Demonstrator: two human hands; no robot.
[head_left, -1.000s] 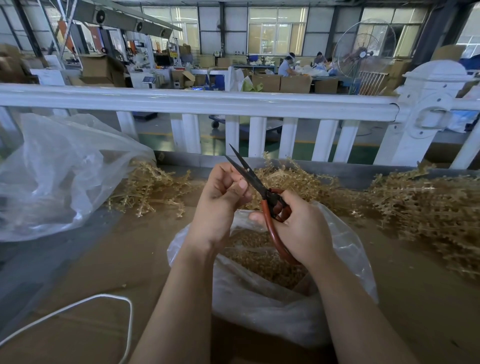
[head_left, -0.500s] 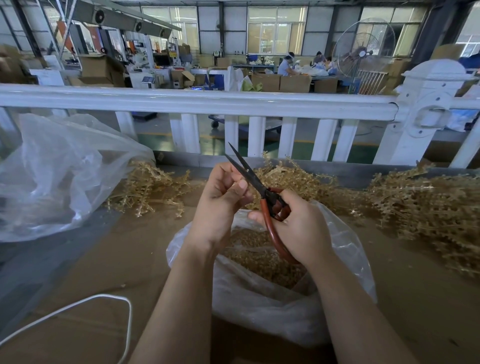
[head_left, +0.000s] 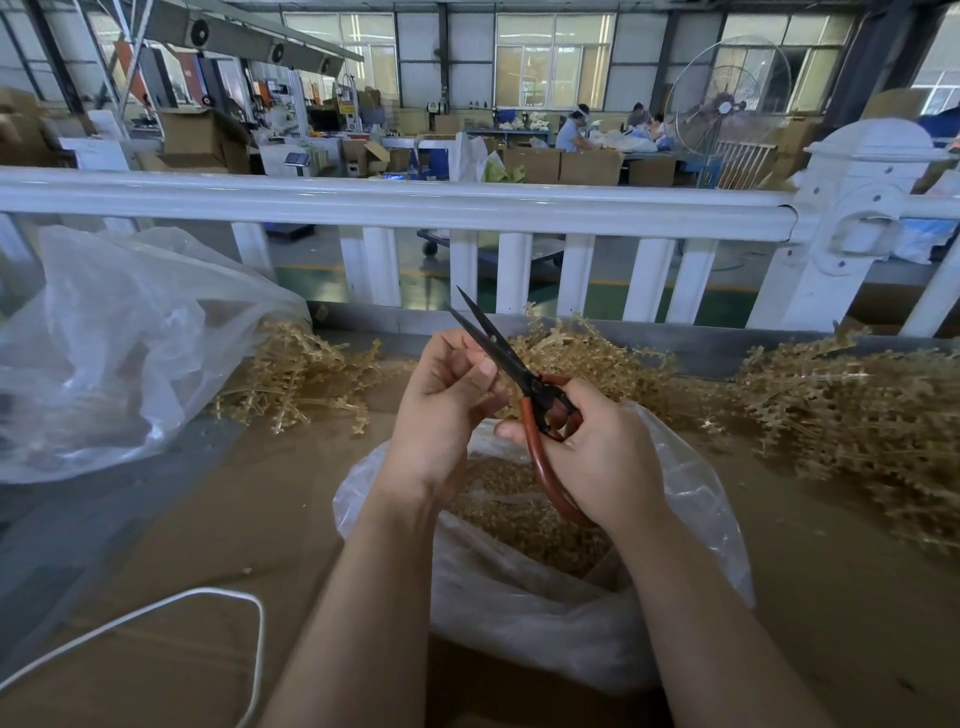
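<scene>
While the right hand (head_left: 602, 457) is wrapping its grip round the red-brown loop handles, the scissors (head_left: 511, 364) are hanging over the middle of the surface (head_left: 208, 519), just above the mouth of a clear plastic bag (head_left: 545, 623). Long dark blades are pointing up toward the far edge, tips parting only slightly; the handles are looking glossy.

The left hand (head_left: 441, 410) is sitting right against the blades, its grip curling in and the thumb pressing on the forefinger; cannot tell if anything is being pinched there.

The bag is holding small golden bits (head_left: 519, 514). Brown cardboard is covering the surface. Golden sprigs (head_left: 857, 415) are piling up along the far edge and toward the right edge. A crumpled clear sack (head_left: 130, 353) is slumping at the left edge, and a white cord (head_left: 156, 613) is looping by the near-left corner.

A white railing (head_left: 395, 200) is running just beyond the far edge. Behind it a workshop hall is showing cardboard boxes (head_left: 202, 135), a standing fan (head_left: 727, 109), big windows and seated workers (head_left: 571, 130).
</scene>
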